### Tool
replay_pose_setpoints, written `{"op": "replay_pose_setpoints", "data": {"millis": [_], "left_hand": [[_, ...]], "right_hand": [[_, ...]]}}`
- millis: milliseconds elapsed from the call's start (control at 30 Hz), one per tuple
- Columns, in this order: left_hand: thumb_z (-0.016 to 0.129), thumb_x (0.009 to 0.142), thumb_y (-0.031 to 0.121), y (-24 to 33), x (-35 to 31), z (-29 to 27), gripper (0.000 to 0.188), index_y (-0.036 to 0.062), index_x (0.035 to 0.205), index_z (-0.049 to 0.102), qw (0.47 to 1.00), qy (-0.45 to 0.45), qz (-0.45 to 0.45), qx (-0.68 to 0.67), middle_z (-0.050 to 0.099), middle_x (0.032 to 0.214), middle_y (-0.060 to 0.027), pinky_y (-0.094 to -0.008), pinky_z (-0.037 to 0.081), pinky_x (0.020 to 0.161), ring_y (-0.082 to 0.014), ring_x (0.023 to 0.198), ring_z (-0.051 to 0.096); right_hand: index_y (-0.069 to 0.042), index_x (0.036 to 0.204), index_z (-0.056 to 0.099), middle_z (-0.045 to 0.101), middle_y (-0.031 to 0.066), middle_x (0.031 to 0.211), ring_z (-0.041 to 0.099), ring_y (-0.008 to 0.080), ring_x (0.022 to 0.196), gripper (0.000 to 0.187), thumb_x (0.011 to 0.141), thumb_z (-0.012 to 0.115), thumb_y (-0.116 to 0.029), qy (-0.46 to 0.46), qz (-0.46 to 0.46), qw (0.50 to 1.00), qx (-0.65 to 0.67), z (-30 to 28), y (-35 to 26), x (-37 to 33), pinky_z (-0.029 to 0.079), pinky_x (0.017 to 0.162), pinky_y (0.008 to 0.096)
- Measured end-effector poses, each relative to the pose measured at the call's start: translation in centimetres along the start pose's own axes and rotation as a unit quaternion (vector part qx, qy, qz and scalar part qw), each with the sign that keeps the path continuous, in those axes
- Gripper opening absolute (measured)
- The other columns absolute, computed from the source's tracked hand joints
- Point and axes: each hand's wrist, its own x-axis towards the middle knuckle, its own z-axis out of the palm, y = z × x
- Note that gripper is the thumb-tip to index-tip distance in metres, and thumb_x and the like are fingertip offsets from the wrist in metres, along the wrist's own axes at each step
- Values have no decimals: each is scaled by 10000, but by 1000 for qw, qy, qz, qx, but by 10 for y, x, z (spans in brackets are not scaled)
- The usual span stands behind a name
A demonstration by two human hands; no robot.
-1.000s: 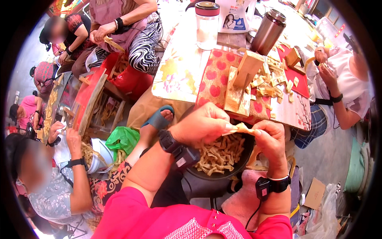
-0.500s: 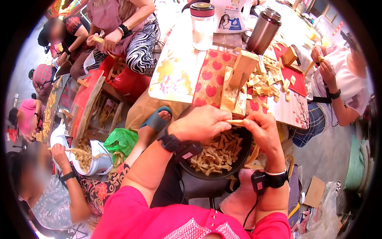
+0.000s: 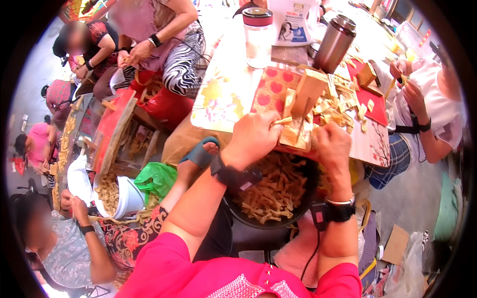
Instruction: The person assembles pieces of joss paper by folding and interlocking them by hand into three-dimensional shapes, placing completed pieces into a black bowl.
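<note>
The tan strip is at the left hand, its free end sticking out to the right from between thumb and forefinger. Its long axis runs roughly left to right, rising slightly toward the wooden stand, whose upright post is just beyond that end; whether the two touch cannot be told. The left hand's grip is pressed together, pinching the strip, and is the nearer of the two. The right hand is on the other side of the stand's base, fingers curled inward; its fingertips are partly hidden, so I cannot tell whether its grip holds anything.

Half a second ago both hands met on one strip, stretched between them in front of the stand. Now they are apart, with the stand's base between them, and the left hand is higher in the view.

Below the hands, a black pan holds many short tan pieces. The stand is on a red patterned mat on the table, with a heap of pale pieces to its right. Farther back are a steel thermos, a clear jar with a maroon lid and a white jug. To the left, a green plastic bag is beside a white bucket, near a seated co-worker.
</note>
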Motion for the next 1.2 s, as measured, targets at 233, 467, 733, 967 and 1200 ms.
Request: {"op": "replay_pose_setpoints", "data": {"millis": [233, 467, 733, 967, 1200], "left_hand": [[558, 869, 243, 26, -19, -9, 193, 63, 806, 586, 998, 49, -35, 12, 584, 646, -184, -467, 437, 554, -395, 656, 583], [441, 917, 328, 43, -56, -2, 400, 56, 697, 635, 983, -142, 4, 117, 611, 665, -179, -484, 454, 610, -381, 656, 597], [405, 941, 323, 50, -37, 3, 535, 57, 525, 610, 998, -43, -6, 51, 563, 511, -141, -447, 447, 558, -348, 552, 582], [401, 942, 335, 43, -35, 24, 561, 30, 510, 590, 997, -57, -47, 37, 537, 461, -116, -419, 436, 537, -309, 493, 573], [446, 919, 401, 36, -43, 32, 530, 4, 620, 629, 989, -104, -97, -50, 575, 598, -230, -481, 440, 551, -416, 624, 594]], "right_hand": [[-52, 795, 551, 402, -69, 545, 291, 5, 406, 135, 918, 547, -106, 46, 221, 808, 544, -23, -34, -15, 228, 361, 187], [-53, 840, 542, 368, -41, 548, 285, 36, 408, 137, 935, 488, -135, 74, 261, 745, 609, -39, -32, -18, 233, 367, 194], [-126, 702, 432, 301, -49, 524, 273, 77, 418, 199, 866, 447, -237, -22, 372, 556, 743, -38, -63, -48, 239, 381, 235], [-109, 741, 464, 342, -35, 542, 284, 82, 424, 178, 878, 422, -215, -80, 448, 519, 723, -22, -65, -86, 264, 399, 236], [-107, 762, 469, 346, -45, 548, 284, 64, 435, 237, 906, 484, -295, -48, 456, 495, 738, -31, -56, -79, 261, 410, 220]]}}
